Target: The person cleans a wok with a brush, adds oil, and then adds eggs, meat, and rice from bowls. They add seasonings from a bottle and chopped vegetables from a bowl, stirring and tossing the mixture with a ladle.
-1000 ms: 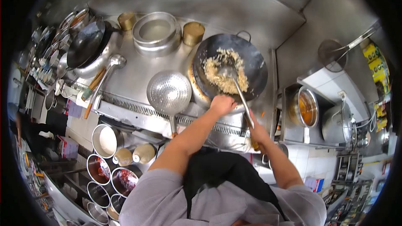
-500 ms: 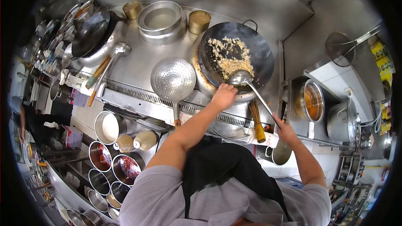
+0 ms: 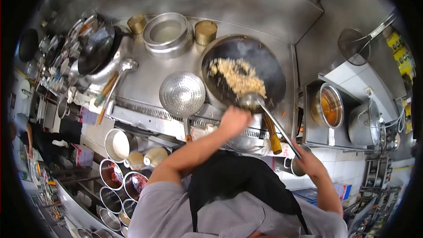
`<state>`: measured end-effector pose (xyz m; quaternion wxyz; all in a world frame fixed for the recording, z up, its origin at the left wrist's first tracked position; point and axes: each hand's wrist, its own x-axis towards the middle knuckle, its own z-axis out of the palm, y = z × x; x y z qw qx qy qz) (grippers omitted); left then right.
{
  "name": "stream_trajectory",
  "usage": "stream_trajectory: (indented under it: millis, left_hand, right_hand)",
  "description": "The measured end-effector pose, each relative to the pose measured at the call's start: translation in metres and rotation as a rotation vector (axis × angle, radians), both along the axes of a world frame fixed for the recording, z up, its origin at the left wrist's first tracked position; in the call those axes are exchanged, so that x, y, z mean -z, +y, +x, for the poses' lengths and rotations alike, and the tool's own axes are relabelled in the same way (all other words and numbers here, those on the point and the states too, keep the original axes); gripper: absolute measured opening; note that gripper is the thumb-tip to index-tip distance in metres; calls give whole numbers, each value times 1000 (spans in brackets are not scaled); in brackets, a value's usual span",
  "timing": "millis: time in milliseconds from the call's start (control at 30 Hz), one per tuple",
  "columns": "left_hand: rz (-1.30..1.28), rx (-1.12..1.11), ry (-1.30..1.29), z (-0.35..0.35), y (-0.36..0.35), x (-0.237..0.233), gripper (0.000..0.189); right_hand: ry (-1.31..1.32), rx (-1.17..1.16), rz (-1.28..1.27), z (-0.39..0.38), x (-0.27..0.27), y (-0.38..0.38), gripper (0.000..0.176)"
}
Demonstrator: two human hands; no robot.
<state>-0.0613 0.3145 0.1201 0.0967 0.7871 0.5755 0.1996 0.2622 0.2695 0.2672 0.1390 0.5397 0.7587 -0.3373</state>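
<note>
The wok (image 3: 246, 68) sits right of centre in the upper half of the frame, and the fried rice (image 3: 238, 77) is piled across its middle and near side, a bit blurred. The left hand (image 3: 234, 121) is closed tight on the wok's near edge. Whatever handle or cloth is under it is hidden by the hand, so that can't be told. The grip at the near rim is probably there so the pan can be tipped and jerked from the person's side.

The right hand (image 3: 310, 163), lower right, is wrapped around the far end of the ladle (image 3: 252, 101). The bowl is parked at the wok's near lip, just beside the left hand. Holding it that far back likely keeps the fingers away from the heat (long handle, sensible).

On the counter (image 3: 145, 79), a perforated skimmer (image 3: 182, 93) is laid just left of the wok with its handle toward the person, easy to grab. A second wok (image 3: 94, 48) is propped at upper left, and a steel basin (image 3: 167, 33) is at upper centre. A pot of orange liquid (image 3: 328, 105) is set to the right, and sauce tubs (image 3: 132, 185) are clustered at lower left.
</note>
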Motion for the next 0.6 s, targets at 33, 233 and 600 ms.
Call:
stream_trajectory:
  millis: [33, 233, 600]
  left_hand:
    - [-44, 66, -63, -1, -31, -31, 33]
    - [69, -30, -227, -1, 12, -18, 33]
    - [-116, 114, -149, 2, -83, -15, 35]
  right_hand:
    - [65, -58, 8, 19, -17, -9, 82]
    - [149, -157, -17, 19, -3, 35, 85]
    - [1291, 398, -705, -83, 40, 20, 24]
